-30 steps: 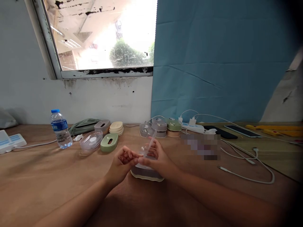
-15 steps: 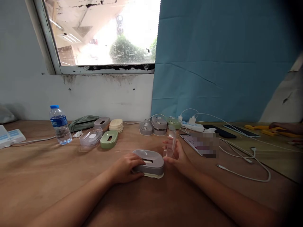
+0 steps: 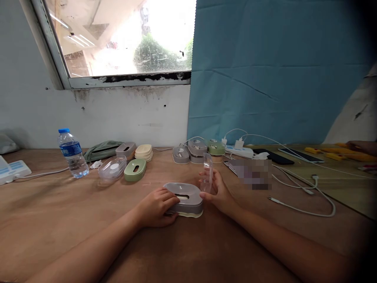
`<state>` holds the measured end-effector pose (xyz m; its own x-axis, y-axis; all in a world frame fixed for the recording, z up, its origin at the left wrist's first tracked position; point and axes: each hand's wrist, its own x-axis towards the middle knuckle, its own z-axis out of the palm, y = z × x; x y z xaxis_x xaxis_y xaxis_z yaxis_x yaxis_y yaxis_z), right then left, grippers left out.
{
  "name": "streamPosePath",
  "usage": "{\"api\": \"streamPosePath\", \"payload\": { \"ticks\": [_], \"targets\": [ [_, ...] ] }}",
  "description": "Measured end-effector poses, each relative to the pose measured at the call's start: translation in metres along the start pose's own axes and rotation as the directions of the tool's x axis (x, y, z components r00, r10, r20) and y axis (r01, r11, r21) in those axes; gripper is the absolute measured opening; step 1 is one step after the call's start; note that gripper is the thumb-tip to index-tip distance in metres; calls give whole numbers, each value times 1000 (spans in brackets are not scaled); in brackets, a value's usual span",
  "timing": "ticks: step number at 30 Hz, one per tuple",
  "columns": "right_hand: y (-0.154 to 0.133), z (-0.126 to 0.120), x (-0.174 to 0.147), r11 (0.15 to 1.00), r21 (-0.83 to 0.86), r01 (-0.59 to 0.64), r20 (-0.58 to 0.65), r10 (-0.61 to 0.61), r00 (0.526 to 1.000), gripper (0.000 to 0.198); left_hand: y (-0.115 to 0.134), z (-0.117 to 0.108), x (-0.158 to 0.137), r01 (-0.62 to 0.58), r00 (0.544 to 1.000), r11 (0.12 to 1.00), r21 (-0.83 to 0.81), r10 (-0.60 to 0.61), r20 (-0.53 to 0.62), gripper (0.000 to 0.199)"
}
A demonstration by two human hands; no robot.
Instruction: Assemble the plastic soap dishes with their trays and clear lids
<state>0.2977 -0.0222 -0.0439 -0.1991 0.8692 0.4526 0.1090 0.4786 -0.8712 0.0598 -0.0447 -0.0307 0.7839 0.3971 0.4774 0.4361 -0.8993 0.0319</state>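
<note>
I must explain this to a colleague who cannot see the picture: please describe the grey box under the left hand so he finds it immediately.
On the wooden table, below the window, look at the near middle. The grey box lies there under the left hand. Unlike the other boxes by the wall, it sits alone and has a cream base.

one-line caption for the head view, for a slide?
Left hand steadies a grey slotted box on the wooden table; right hand holds a clear lid upright.
</note>
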Motion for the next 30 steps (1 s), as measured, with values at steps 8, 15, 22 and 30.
{"api": "streamPosePath", "payload": {
  "ticks": [8, 15, 22, 30],
  "targets": [
    [-3, 0, -2, 1000, -5, 14, 14, -14, 1000, 73, 0, -1, 0, -30, 999, 1000, -5, 30, -21, 24],
    [-3, 0, -3, 994, -102, 34, 28, -32, 999, 79, -1, -11, 1, -35, 996, 992, -124, 45, 81, 36],
    [-23, 1, -6, 884, -423, 199, 92, -176, 980, 86, -4, -19, 1, 48, 988, 931, -362, 9, 155, 34],
    [-28, 2, -11, 832, -487, 266, 195, -194, 962, 88, -30, -12, -15, 276, 919, 752, -598, -389, -66, 42]
  ]
}}
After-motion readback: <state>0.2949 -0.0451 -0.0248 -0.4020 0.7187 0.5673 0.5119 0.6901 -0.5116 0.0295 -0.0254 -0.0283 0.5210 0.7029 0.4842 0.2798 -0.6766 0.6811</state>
